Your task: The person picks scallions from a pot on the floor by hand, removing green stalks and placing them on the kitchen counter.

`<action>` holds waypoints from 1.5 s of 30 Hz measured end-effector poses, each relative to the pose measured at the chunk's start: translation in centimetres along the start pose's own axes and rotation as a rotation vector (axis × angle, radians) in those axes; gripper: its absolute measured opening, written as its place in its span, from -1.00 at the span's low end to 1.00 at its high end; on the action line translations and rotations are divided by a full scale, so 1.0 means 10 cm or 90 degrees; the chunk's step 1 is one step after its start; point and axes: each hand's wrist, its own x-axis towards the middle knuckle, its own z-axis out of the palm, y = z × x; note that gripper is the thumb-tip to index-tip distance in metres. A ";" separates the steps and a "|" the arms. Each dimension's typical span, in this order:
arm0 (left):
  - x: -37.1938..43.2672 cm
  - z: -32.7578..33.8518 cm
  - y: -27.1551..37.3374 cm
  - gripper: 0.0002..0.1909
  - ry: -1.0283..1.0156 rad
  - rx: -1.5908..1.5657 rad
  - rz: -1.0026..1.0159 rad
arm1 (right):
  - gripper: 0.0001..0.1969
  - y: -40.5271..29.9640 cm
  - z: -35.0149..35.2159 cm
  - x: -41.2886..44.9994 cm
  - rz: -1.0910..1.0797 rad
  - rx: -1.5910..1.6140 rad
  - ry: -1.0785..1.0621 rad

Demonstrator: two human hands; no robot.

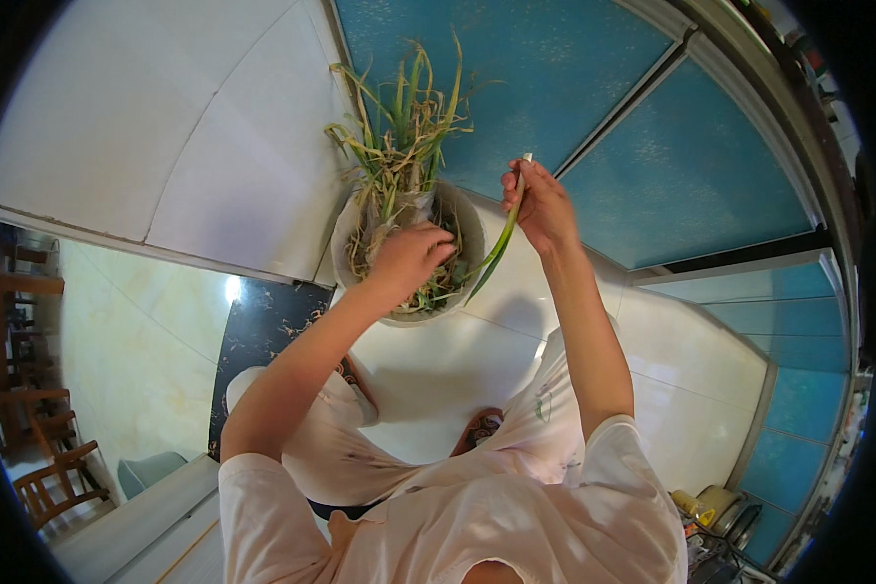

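My right hand (544, 204) holds a single scallion (505, 241) near its white end, which points up past my fingertips. Its green leaves hang down to the right rim of a pale round bucket (473, 215). Over the bucket's mouth is my left hand (412, 255), its fingers bent; whether anything is between them cannot be told. A bundle of scallions (409, 139) with green and dried yellow leaves stands in the back of the bucket, its lower part in a clear plastic bag (412, 204). Loose leaf scraps (431, 299) lie inside the bucket, partly hidden by my left hand.
Blue cabinet doors (496, 87) rise behind the bucket, and a white tiled wall (241, 146) stands to the left. An open drawer (759, 285) juts out at right. Wooden chairs (62, 474) are far left. Pots (723, 511) sit at the lower right.
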 end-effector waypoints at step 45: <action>0.08 -0.20 0.73 -0.80 0.093 0.050 0.379 | -0.79 -0.67 -0.27 -0.70 -0.426 0.098 0.240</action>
